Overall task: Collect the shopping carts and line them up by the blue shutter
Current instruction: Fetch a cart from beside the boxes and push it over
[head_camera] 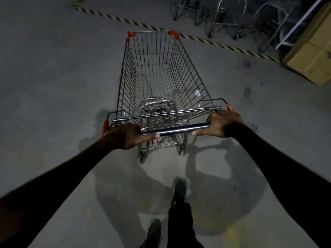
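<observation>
I have my left hand (125,136) and right hand (221,123) both wrapped tight around the handle bar (174,130) of the shopping cart (161,77), whose long axis runs straight ahead of me toward the striped floor tape (223,45).

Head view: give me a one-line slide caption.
Left hand and right hand grip the handle of an empty wire shopping cart on concrete, facing hazard-striped floor tape.
</observation>
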The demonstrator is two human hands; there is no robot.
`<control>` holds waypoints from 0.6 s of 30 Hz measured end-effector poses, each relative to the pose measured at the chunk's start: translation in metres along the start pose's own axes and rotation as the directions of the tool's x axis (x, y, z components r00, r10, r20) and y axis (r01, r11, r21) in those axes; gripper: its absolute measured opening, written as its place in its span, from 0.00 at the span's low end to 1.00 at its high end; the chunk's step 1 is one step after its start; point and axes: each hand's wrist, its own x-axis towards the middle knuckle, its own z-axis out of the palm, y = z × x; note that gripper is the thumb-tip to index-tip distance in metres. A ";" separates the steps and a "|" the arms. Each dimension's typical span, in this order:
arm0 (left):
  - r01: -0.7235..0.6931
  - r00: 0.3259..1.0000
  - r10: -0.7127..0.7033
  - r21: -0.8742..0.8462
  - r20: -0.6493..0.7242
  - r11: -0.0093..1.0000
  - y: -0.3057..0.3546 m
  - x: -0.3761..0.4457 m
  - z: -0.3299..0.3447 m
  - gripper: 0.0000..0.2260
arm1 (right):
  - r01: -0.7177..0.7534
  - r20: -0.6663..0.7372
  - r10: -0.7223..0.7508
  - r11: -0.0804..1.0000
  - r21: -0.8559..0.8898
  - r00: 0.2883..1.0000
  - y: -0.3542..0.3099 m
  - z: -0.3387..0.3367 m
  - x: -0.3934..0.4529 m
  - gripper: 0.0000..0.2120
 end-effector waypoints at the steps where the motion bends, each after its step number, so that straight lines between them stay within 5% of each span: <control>1: -0.001 1.000 0.001 -0.014 -0.011 1.000 0.001 0.018 -0.008 0.42 | 0.007 -0.004 -0.007 1.000 -0.006 1.000 0.011 -0.007 0.019 0.49; 7: 0.078 0.995 -0.080 -0.036 -0.053 0.996 0.015 0.123 -0.073 0.54 | 0.047 -0.066 -0.049 0.999 -0.023 0.997 0.075 -0.057 0.134 0.50; 11: 0.151 0.986 -0.152 -0.023 -0.060 0.988 0.022 0.183 -0.120 0.43 | 0.087 -0.050 -0.087 0.996 -0.015 0.995 0.109 -0.092 0.208 0.52; 18: 0.212 0.975 -0.215 -0.055 -0.059 0.976 0.019 0.292 -0.192 0.45 | 0.124 -0.035 -0.125 0.992 -0.034 0.992 0.154 -0.147 0.329 0.50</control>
